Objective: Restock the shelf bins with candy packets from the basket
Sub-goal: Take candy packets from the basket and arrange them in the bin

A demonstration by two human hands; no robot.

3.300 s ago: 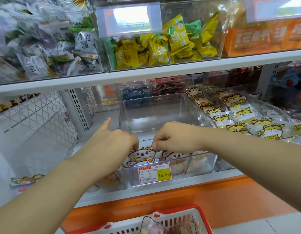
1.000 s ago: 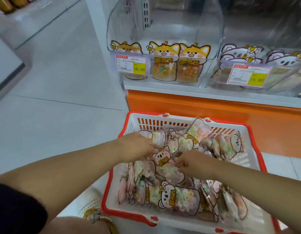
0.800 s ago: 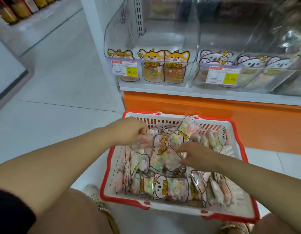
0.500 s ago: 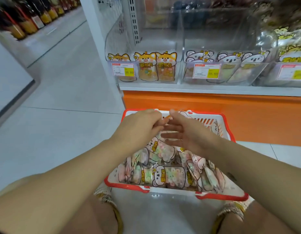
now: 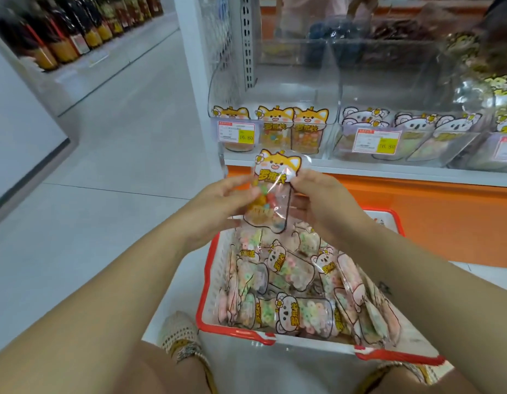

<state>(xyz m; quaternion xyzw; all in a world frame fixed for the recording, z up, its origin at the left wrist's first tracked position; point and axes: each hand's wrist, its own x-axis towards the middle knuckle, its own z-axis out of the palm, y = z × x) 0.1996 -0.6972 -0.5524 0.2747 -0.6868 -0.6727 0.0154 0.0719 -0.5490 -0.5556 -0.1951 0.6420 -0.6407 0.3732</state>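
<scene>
Orange-fox packet [image 5: 276,177] held upright betw. both hands, above far end of basket [image 5: 207,277].

L hand [image 5: 218,206]: fingers curled round packet's left edge, thumb on clear front; gripping it.
R hand [image 5: 323,200]: thumb + fingertips pinch packet's right edge just under fox header; other fingers behind the film.
Packet contents: mixed-colour candy, seen thru clear film. Type not resolvable.

Basket: white w/ red rim, on floor, below both hands and nearer the body. Holds heap of koala packets [image 5: 292,311], pastel ring candy, lying flat and overlapping. Count unclear.

Beyond hands, on shelf [image 5: 360,167]:
- fox bin [image 5: 275,86], clear, straight ahead of L hand. Fox stock [image 5: 292,129] stands at its front. Tag [image 5: 236,132] on its face reads 16.80.
- koala bin [image 5: 411,81], clear, ahead and to right of R hand. Koala stock [image 5: 423,137] at its front. Tag 2 [image 5: 379,140], figures blurred.

Orange panel [image 5: 445,223] under shelf, right of R hand, behind basket.
Bottles [image 5: 61,32] in row, far left of L hand, blurred.
Knit shoe [image 5: 179,335] below L forearm, just beside basket's near-left corner.
</scene>
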